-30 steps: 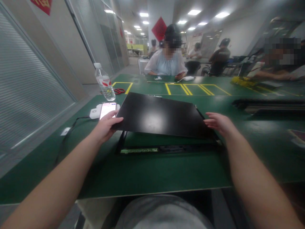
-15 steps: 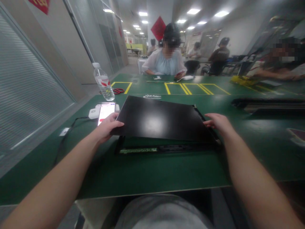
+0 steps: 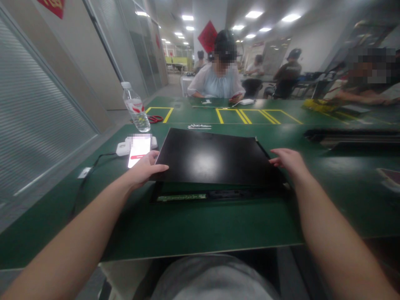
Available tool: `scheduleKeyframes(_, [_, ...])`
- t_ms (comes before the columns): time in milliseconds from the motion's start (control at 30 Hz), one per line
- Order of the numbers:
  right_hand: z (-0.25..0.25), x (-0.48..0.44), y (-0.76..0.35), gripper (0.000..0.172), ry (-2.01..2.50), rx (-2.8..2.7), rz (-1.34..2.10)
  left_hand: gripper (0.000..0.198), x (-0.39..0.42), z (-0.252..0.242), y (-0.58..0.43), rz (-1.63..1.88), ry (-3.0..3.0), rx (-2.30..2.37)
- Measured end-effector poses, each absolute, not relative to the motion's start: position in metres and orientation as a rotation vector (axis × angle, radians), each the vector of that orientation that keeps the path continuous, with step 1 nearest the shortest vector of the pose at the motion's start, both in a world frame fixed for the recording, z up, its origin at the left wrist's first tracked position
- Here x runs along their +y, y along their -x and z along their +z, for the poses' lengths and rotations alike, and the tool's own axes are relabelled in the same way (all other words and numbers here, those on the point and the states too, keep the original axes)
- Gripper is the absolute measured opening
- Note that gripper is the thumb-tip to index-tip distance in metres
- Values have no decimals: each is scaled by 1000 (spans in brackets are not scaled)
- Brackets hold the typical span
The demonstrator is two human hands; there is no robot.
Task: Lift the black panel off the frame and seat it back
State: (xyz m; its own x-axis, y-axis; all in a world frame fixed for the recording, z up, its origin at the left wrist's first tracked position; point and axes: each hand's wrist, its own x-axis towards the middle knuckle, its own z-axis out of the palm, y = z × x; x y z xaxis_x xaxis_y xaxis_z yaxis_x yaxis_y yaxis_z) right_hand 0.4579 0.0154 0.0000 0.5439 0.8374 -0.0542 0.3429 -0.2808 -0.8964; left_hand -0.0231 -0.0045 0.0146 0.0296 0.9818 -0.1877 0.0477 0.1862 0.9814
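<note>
A flat black screen panel point(image 3: 212, 160) is tilted above a thin black frame point(image 3: 243, 194), its left side raised. My left hand point(image 3: 145, 168) grips the panel's left edge, thumb on top and fingers partly hidden underneath. At the right edge, my right hand point(image 3: 289, 164) has its fingertips on the panel's border, close to the frame's side; the exact contact is partly hidden. A green circuit strip point(image 3: 181, 197) shows along the near side of the frame. Most of the frame's inside is covered by the panel.
A lit phone point(image 3: 139, 152) leans on a white power strip point(image 3: 121, 148) left of the panel. Behind stand a water bottle point(image 3: 136, 107) and red scissors point(image 3: 155, 119). Small white pieces point(image 3: 199, 126) lie beyond the panel. Dark strips point(image 3: 350, 137) rest at right. A person sits opposite.
The panel's left side has come down slightly and shifted a little to the right, with my left hand following. My right hand has barely moved.
</note>
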Motion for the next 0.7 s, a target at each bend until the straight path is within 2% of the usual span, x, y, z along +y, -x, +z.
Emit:
scheduleKeyframes(300, [-2,18,-463,14,1859,-990,644,58,-7,18,18,995,-1119,1312])
scheduleKeyframes(600, [-7,19,-467,16,1896,-1018,601,64,-6,12,22,915,-1136,1312])
scheduleKeyframes(700, [-9,20,-471,18,1926,-1068,565,60,-9,14,20,911,-1113,1354])
